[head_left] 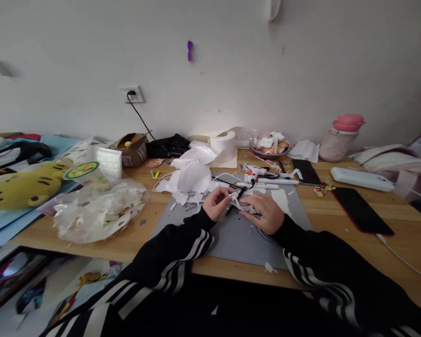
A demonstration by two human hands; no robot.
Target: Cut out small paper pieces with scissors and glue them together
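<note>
My left hand (217,203) is closed, its thumb and fingers pinching a small white piece (235,200) over the grey mat (228,243). Close on its right, my right hand (264,213) has its fingers curled round the other side of the same small piece, whose exact shape is too small to tell. A dark thin tool (230,209) lies just under the hands. Behind them a white and orange glue gun (250,173) and white markers (266,185) rest at the mat's far edge. Crumpled white paper (192,180) is behind my left hand.
A plastic bag of scraps (98,210) and a yellow plush toy (24,187) lie left. Two phones (363,210), a white power bank (361,179) and a pink-lidded bottle (338,140) are right. A bowl of scraps (271,145) stands near the wall.
</note>
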